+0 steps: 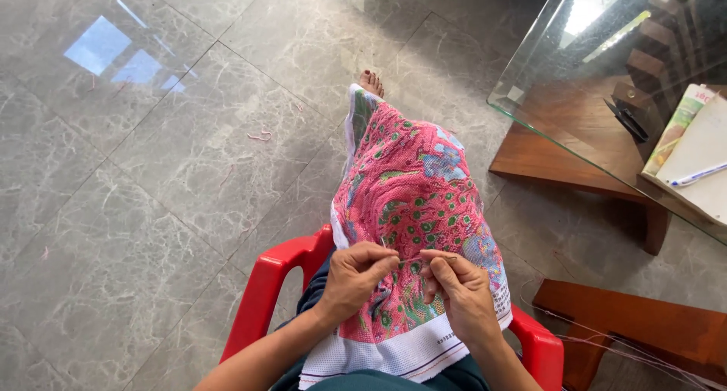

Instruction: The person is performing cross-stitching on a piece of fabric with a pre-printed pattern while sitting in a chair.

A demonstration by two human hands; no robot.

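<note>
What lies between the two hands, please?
In the head view, a short thread runs between the left hand and the right hand, with the pink embroidered cloth beneath it.

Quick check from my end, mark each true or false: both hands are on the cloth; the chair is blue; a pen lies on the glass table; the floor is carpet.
1. Both hands, left and right, are at the cloth: true.
2. The chair is blue: false, it is red.
3. A pen lies on papers on the glass table: true.
4. The floor is carpet: false, it is grey tile.
</note>
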